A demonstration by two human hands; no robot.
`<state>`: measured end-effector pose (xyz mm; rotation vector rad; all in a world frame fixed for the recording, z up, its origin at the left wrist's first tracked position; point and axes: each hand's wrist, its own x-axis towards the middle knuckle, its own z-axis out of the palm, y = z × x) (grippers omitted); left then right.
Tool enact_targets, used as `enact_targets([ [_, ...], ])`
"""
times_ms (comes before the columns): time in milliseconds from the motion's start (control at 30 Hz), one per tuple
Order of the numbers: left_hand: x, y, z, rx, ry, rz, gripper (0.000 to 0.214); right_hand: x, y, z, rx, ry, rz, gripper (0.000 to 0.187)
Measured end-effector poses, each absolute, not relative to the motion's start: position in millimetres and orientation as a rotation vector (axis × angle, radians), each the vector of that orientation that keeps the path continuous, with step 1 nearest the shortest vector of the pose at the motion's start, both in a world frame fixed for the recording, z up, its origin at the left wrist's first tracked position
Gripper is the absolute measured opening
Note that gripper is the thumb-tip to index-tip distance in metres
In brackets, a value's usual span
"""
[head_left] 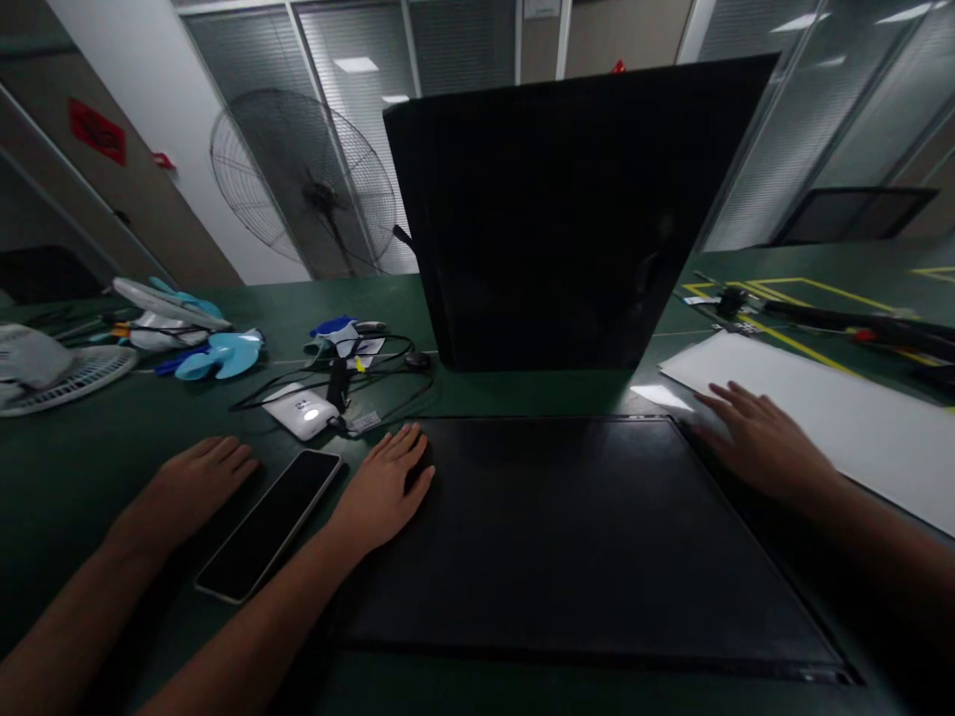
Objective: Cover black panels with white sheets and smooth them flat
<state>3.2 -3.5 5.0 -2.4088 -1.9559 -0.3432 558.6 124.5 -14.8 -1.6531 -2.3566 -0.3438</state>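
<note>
A flat black panel (582, 537), which looks like a monitor screen, lies on the green table in front of me. My left hand (388, 482) rests palm down on its upper left corner, fingers stretched out and thumb to the right. Beyond the panel's right edge, my right hand (761, 443) is spread open and slightly blurred, over the near side of a white sheet (843, 408). Whether it touches the sheet, I cannot tell. Behind the flat panel stands a large upright black panel (574, 219), tilted a little. Neither hand grasps anything.
Another person's hand (194, 482) lies at the left, beside a phone (273, 527). A white device (300, 410) and black cables sit behind the phone. Light-blue fan blades (220, 355) and white fan parts (67, 373) lie far left. A floor fan (320, 194) stands beyond the table.
</note>
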Motion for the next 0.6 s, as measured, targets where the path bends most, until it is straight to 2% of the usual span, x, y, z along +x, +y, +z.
enact_targets([
  [200,4.6,-1.1,5.7,-2.453,-1.952,-0.302,0.057,601.4,132.5,-16.8,-1.886,-2.338,-0.149,0.07],
  [367,4.1,-0.6,7.7,-2.577,-1.838,-0.303,0.055,598.1,138.8,-25.2,-1.888,-2.353,-0.089,0.077],
  [600,8.2,-3.5,10.2,-2.585,-1.874,-0.252,0.065,599.5,143.7,-35.7,-1.755,-2.419,-0.124,0.062],
])
